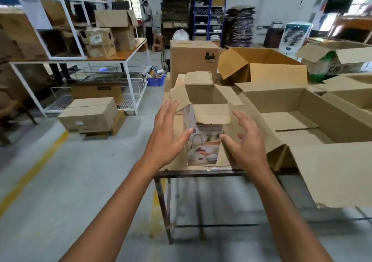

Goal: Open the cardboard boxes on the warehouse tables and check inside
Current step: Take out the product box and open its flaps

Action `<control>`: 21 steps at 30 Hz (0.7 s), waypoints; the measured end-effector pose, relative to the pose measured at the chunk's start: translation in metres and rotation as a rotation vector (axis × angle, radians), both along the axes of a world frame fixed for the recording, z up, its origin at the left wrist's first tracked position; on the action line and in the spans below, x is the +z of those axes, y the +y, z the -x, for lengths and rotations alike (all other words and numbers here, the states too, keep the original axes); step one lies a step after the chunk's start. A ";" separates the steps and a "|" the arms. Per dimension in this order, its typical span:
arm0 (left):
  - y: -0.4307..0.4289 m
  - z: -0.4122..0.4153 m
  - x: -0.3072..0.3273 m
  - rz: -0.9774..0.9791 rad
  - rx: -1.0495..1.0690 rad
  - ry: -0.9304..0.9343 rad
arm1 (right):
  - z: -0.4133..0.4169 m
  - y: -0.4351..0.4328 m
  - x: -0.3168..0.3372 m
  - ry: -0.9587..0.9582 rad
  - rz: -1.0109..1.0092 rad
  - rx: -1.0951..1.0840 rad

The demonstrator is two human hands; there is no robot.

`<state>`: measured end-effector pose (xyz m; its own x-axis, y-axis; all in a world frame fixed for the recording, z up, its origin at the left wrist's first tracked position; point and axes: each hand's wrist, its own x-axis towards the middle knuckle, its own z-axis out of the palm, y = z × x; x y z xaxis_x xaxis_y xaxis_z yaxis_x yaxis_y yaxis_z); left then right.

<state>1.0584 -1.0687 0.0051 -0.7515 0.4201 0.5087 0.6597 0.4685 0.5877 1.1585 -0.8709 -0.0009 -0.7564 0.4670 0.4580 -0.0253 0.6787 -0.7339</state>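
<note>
Head view: your left hand [165,133] and right hand [244,141], both spread, flank the opened box [203,141] on the tabletop [201,168], thumbs touching it.

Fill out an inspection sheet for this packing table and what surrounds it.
Surface: metal-framed table covered by cardboard.
Job's things: small printed box upright at the near edge, top flaps open; large open box to its right; closed tall box behind.
Clutter: more open cartons at the far right.
Grippers: left hand and right hand spread open, thumbs touching the small box.
Cables: nothing seen.
Surroundings: white shelving with boxes, air cooler, a person standing far back.
</note>
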 end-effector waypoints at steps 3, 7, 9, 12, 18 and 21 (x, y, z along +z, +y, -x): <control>-0.027 -0.026 -0.016 0.004 0.039 -0.013 | -0.011 -0.031 -0.025 0.018 0.031 0.031; -0.069 -0.043 -0.045 -0.007 0.146 -0.045 | -0.012 -0.078 -0.064 0.005 0.062 0.152; -0.091 -0.046 -0.061 -0.022 0.196 -0.077 | -0.008 -0.100 -0.080 -0.011 0.094 0.198; -0.123 -0.043 -0.084 -0.062 0.258 -0.115 | 0.005 -0.131 -0.100 0.003 0.151 0.228; -0.181 -0.007 -0.127 -0.051 0.285 -0.173 | 0.060 -0.197 -0.129 -0.039 0.234 0.238; -0.215 0.032 -0.142 -0.036 0.283 -0.219 | 0.106 -0.229 -0.136 -0.063 0.276 0.232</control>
